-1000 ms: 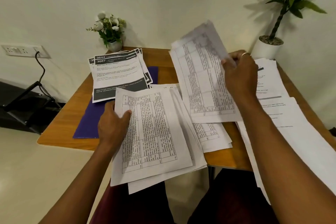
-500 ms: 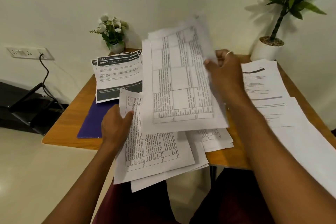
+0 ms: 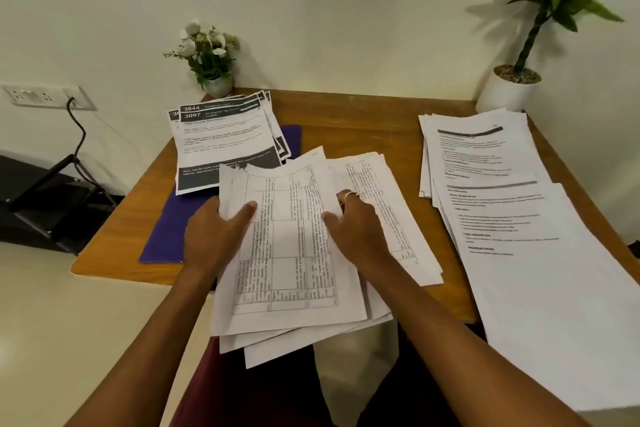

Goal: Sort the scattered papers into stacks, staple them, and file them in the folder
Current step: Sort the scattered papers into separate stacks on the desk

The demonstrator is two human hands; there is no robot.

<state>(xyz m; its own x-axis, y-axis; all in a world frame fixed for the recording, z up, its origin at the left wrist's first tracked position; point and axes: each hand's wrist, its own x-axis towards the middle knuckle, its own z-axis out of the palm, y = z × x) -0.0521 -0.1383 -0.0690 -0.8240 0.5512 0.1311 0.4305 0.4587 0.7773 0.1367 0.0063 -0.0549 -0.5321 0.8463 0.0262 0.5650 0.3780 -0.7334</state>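
Note:
A loose stack of table-printed sheets [image 3: 294, 263] lies at the table's front edge and hangs over it. My left hand [image 3: 211, 236] grips the stack's left edge, thumb on top. My right hand [image 3: 353, 232] holds the top sheets at their right side, thumb on the paper, a ring on one finger. More table sheets [image 3: 391, 204] lie under and to the right of that hand. A pile of dark-banded sheets [image 3: 221, 139] sits at the back left on a purple folder [image 3: 166, 236]. Text sheets [image 3: 491, 191] spread along the right side.
A small white flower pot [image 3: 216, 83] stands at the back left corner and a larger potted plant [image 3: 509, 90] at the back right. The wooden table [image 3: 363, 121] shows bare wood at the back middle. A wall socket with a cable [image 3: 74, 104] is at the left.
My right hand carried the lifted table sheets left and down onto the stack in front of me. My left hand has stayed on the stack's left edge.

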